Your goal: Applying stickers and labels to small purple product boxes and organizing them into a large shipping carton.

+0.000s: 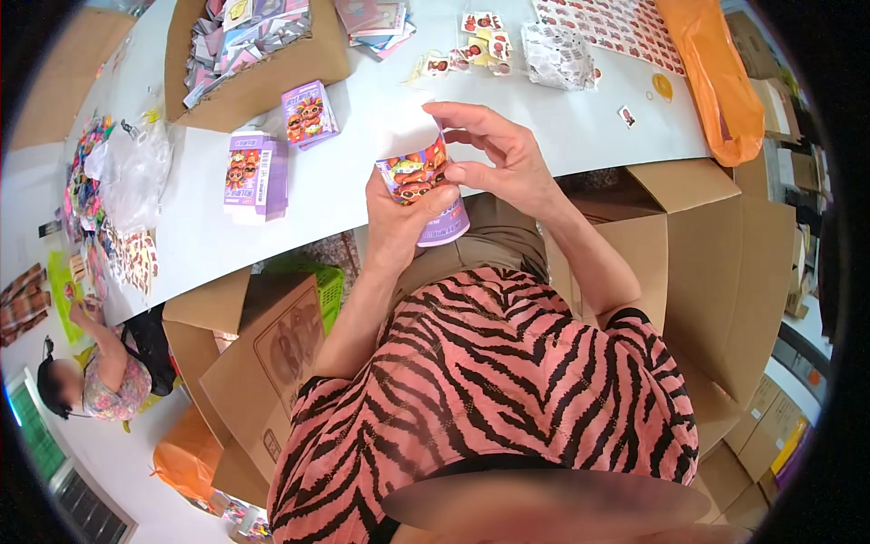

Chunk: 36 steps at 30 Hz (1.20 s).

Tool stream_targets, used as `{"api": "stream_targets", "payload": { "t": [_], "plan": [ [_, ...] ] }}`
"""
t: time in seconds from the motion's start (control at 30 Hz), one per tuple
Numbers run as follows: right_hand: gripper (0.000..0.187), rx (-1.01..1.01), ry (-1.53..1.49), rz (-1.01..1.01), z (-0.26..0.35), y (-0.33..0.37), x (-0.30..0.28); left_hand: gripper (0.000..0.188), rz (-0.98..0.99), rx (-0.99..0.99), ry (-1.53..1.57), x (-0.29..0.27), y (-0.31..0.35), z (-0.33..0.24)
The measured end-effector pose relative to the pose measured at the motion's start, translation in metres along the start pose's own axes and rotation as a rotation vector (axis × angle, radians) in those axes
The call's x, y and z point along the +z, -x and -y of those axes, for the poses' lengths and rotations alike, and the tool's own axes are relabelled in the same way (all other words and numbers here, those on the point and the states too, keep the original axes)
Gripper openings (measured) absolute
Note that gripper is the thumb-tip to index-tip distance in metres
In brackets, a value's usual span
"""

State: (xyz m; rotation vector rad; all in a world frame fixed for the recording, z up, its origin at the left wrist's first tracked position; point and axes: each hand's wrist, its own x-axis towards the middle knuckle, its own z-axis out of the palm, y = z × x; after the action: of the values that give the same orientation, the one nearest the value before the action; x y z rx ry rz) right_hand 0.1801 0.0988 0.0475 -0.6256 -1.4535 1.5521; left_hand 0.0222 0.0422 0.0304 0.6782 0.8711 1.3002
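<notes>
Above the table's near edge I hold a purple printed carton (420,179) with cartoon figures on its front. It is bowed into a curve, and its white inside shows at the top. My left hand (399,218) wraps round its lower left side, thumb across the front. At its upper right, my right hand (498,159) grips the edge between thumb and fingers. Left of my hands, a stack of similar flat purple cartons (245,177) lies on the table, and a smaller stack (306,113) sits just beyond it.
A cardboard box (331,54) full of small packets stands at the far left. Stickers (480,50), sticker sheets (625,32) and an orange bag (716,82) lie at the back right. Open cardboard boxes (707,236) flank me. Another person (113,376) sits at left.
</notes>
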Motion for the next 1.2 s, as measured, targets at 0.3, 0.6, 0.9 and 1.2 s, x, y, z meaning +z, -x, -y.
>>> {"api": "stream_targets", "payload": {
  "t": [0.3, 0.6, 0.9, 1.2],
  "plan": [
    [0.031, 0.120, 0.095, -0.001, 0.008, 0.004, -0.005, 0.045, -0.077, 0.106, -0.182, 0.009, -0.002, -0.005],
    [0.027, 0.113, 0.141, -0.111, 0.004, 0.005, -0.005, 0.064, -0.128, 0.440, -0.329, 0.013, 0.001, 0.000],
    [0.020, 0.191, 0.224, -0.115, 0.013, 0.012, -0.005, 0.053, -0.016, 0.500, -0.676, -0.006, -0.001, 0.006],
    [0.012, 0.222, 0.398, -0.070, 0.012, 0.034, -0.008, 0.043, 0.079, 0.355, -0.769, -0.014, 0.008, 0.012]
  ]
}}
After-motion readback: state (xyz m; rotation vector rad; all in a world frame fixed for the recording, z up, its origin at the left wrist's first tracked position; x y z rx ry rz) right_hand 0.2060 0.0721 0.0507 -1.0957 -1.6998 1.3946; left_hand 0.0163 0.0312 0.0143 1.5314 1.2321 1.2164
